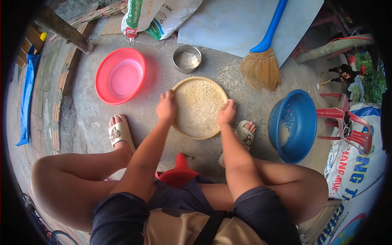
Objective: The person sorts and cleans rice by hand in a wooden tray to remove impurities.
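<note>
The left hand (166, 107) pinches the left edge of a round tray (200, 138), and the right hand (227, 112) pinches its right edge. The tray is mid-scene, holding pale grain (200, 100). A metal bowl (185, 49) (with some grain inside too) sits just beyond it. A pink basin (124, 79) lies far left, a blue basin (303, 126) right, and a broom (263, 67) far right.

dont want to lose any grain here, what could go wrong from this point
The grain lies loose in the round tray, so uneven tilting by the left hand and right hand might spill some. The metal bowl stands close to the tray's far edge and could get knocked. Grain scattered on the floor may get stepped on.
</note>
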The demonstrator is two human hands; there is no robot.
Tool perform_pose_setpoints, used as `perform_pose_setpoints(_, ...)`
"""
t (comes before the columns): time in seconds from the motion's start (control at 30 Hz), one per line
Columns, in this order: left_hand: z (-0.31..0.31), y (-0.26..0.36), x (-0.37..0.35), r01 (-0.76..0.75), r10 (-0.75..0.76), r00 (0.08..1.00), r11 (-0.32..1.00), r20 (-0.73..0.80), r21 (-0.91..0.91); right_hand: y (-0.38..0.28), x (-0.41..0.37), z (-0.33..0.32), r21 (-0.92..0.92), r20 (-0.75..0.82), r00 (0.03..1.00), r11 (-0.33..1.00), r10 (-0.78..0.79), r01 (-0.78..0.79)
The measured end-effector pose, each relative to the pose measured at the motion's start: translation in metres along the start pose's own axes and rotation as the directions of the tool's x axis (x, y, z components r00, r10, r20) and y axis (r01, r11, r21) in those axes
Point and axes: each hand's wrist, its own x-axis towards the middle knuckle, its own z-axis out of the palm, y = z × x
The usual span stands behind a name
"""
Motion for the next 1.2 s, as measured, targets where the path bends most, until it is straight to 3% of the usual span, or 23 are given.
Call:
perform_pose_setpoints(0.1, -0.021, -0.053, 0.014, 0.100, -0.096, 0.993, 0.993, -0.070, 0.064, -0.057, -0.019, 0.025, 0.106, 0.062, 0.998, 0.994, -0.024, 0.018)
perform_pose_setpoints(0.23, -0.045, -0.108, 0.024, 0.082, -0.042, 0.980, 0.976, -0.195, 0.200, -0.103, -0.049, 0.048, 0.261, 0.098, 0.994, 0.965, -0.049, 0.022)
perform_pose_setpoints(0.33, -0.044, -0.108, 0.025, 0.103, -0.061, 0.979, 0.971, -0.193, 0.214, -0.092, -0.047, 0.047, 0.166, 0.113, 0.990, 0.984, -0.083, 0.064)
perform_pose_setpoints(0.4, -0.033, -0.094, 0.022, 0.031, 0.012, 0.973, 0.983, -0.232, 0.182, -0.080, -0.040, 0.041, 0.184, 0.078, 0.994, 0.981, -0.076, 0.061)
perform_pose_setpoints(0.53, -0.016, -0.063, 0.014, 0.090, -0.077, 0.975, 0.994, -0.211, 0.054, -0.060, -0.029, 0.042, 0.124, 0.022, 0.999, 0.992, 0.025, -0.028)
perform_pose_setpoints(0.63, -0.009, -0.057, 0.013, 0.165, -0.152, 0.965, 0.985, -0.212, 0.045, -0.055, -0.029, 0.046, 0.116, 0.016, 1.000, 0.993, 0.015, -0.016)
perform_pose_setpoints(0.7, -0.011, -0.054, 0.018, 0.075, 0.008, 0.943, 0.968, -0.331, 0.237, -0.057, -0.029, 0.049, 0.082, -0.003, 1.000, 0.997, 0.004, -0.004)
perform_pose_setpoints(0.73, -0.010, -0.051, 0.020, 0.079, 0.003, 0.942, 0.970, -0.336, 0.232, -0.057, -0.030, 0.050, 0.081, -0.003, 1.000, 0.997, -0.003, 0.003)
perform_pose_setpoints(0.8, -0.007, -0.038, 0.026, -0.118, 0.199, 0.893, 0.969, -0.403, 0.216, -0.058, -0.031, 0.048, 0.079, -0.002, 1.000, 0.997, 0.009, -0.009)
perform_pose_setpoints(0.87, 0.007, -0.029, 0.031, -0.203, 0.254, 0.903, 0.963, -0.346, 0.177, -0.057, -0.031, 0.048, 0.073, -0.006, 1.000, 0.997, 0.003, -0.003)
perform_pose_setpoints(1.0, 0.036, 0.023, 0.017, -0.357, 0.361, 0.932, 0.931, -0.038, 0.083, -0.059, -0.031, 0.047, 0.072, 0.001, 1.000, 0.997, 0.007, -0.007)
perform_pose_setpoints(1.07, 0.050, 0.031, 0.003, -0.508, 0.491, 0.862, 0.834, 0.127, 0.214, -0.058, -0.030, 0.048, 0.070, 0.002, 1.000, 0.997, 0.013, -0.013)
perform_pose_setpoints(1.1, 0.053, 0.032, -0.008, -0.562, 0.537, 0.826, 0.811, 0.171, 0.163, -0.058, -0.030, 0.049, 0.067, 0.005, 1.000, 0.998, 0.021, -0.022)
perform_pose_setpoints(1.13, 0.069, 0.022, -0.013, -0.682, 0.658, 0.731, 0.705, 0.181, 0.193, -0.058, -0.030, 0.048, 0.070, 0.001, 1.000, 0.997, 0.022, -0.022)
perform_pose_setpoints(1.2, 0.062, 0.019, -0.031, -0.676, 0.666, 0.729, 0.736, 0.156, 0.020, -0.056, -0.030, 0.048, 0.154, -0.023, 0.999, 0.987, 0.043, -0.039)
